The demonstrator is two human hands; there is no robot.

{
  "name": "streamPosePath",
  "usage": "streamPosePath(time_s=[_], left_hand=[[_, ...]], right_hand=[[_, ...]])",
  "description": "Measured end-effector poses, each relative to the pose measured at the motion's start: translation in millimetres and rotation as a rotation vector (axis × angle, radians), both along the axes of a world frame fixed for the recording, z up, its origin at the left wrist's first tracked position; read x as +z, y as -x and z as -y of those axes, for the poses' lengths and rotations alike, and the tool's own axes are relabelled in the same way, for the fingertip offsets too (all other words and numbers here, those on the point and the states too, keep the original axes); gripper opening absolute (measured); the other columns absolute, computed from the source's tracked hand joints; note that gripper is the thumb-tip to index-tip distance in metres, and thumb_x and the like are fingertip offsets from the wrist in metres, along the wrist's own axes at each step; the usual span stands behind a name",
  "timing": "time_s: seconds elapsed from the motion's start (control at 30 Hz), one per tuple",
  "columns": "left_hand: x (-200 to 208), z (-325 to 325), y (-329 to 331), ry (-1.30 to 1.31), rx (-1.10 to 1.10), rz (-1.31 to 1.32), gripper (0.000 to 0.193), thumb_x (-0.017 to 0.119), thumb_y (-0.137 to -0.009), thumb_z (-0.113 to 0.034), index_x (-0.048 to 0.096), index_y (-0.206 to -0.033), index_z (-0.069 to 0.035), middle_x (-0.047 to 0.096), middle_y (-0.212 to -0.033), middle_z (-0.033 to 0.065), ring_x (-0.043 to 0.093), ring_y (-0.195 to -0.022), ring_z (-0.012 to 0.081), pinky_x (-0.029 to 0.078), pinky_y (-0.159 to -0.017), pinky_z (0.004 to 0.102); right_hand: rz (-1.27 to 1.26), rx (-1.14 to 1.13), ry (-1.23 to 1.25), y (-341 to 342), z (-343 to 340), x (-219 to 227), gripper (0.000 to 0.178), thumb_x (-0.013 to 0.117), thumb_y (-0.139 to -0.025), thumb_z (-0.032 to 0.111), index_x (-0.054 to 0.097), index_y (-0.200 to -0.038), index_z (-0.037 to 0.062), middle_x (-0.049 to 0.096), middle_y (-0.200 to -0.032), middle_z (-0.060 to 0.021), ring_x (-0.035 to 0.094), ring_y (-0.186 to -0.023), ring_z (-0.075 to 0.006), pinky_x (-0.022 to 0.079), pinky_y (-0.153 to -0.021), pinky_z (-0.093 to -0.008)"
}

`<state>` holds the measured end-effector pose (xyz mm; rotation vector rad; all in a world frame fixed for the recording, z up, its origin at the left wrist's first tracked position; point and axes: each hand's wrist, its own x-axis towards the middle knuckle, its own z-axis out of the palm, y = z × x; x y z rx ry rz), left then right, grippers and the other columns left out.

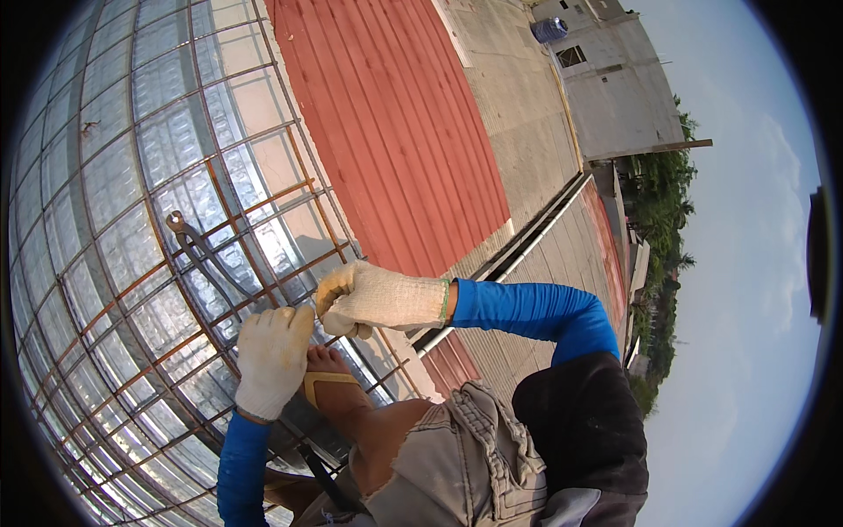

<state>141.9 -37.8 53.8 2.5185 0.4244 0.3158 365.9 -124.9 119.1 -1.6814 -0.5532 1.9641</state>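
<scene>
My left hand (272, 362), in a pale work glove, is closed at the edge of the rebar grid (145, 136), just beyond my sandalled foot (332, 379). Beside it my right hand (386, 299), in a glove with yellowish fingertips, is closed in a pinch with its fingers curled downward. The fingertips of both hands nearly meet over the bars. Whatever they grip is hidden or too thin to make out. To the left of my hands, a pair of end-cutting pincers (206, 253) lies across the bars, its jaws pointing away from me.
Shiny corrugated metal sheeting (167, 149) lies under the grid. A pale concrete ledge (263, 114) borders it, with a red corrugated roof (395, 123) beyond. Grey roofing (518, 97), a white pipe (544, 233) and a concrete building (615, 97) stand farther right.
</scene>
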Motion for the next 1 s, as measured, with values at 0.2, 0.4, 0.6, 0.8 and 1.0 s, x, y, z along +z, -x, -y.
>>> streamPosePath(time_s=[0.2,0.4,0.6,0.8,1.0], left_hand=[[-25,34,-2,0.151,0.121,0.065,0.025,0.066,-0.095,-0.015,0.066,-0.119,-0.006,0.067,-0.078,0.0115,0.068,-0.070,0.0358,0.052,-0.062,0.0453],[-34,32,5,1.215,0.254,0.129,0.021,0.055,-0.107,-0.016,0.065,-0.117,0.001,0.059,-0.067,0.0048,0.054,-0.050,0.0206,0.042,-0.050,0.0332],[-3,3,14,2.122,0.280,0.127,0.023,0.054,-0.108,-0.016,0.067,-0.103,0.002,0.052,-0.067,-0.0020,0.043,-0.049,0.0074,0.033,-0.047,0.0259],[-10,-4,12,0.928,0.156,0.169,0.018,0.064,-0.102,-0.015,0.072,-0.111,-0.002,0.065,-0.074,0.0075,0.060,-0.057,0.0244,0.046,-0.056,0.0358],[-25,-5,11,0.109,0.061,0.247,0.018,0.070,-0.098,-0.018,0.075,-0.110,-0.005,0.069,-0.080,0.0122,0.067,-0.070,0.0343,0.051,-0.065,0.0445]], right_hand=[[0.759,0.453,-0.691,6,0,-13,0.019,0.075,-0.090,0.013,0.071,-0.107,0.0056,0.074,-0.092,-0.0088,0.075,-0.083,-0.0256,0.060,-0.071,-0.0360],[1.055,1.006,-1.068,5,-18,16,0.020,0.075,-0.085,0.022,0.066,-0.100,0.0117,0.066,-0.098,-0.0070,0.072,-0.094,-0.0284,0.062,-0.074,-0.0411],[1.061,1.079,-1.260,5,-37,20,0.017,0.072,-0.087,0.021,0.066,-0.099,0.0113,0.067,-0.098,-0.0077,0.073,-0.093,-0.0274,0.062,-0.076,-0.0397],[0.819,0.747,-0.654,4,-32,27,0.017,0.076,-0.090,0.017,0.068,-0.101,0.0064,0.068,-0.088,-0.0151,0.073,-0.086,-0.0316,0.060,-0.073,-0.0437],[0.744,0.479,-0.472,6,-12,17,0.017,0.074,-0.089,0.019,0.069,-0.098,0.0043,0.069,-0.088,-0.0181,0.074,-0.087,-0.0356,0.061,-0.079,-0.0468]])
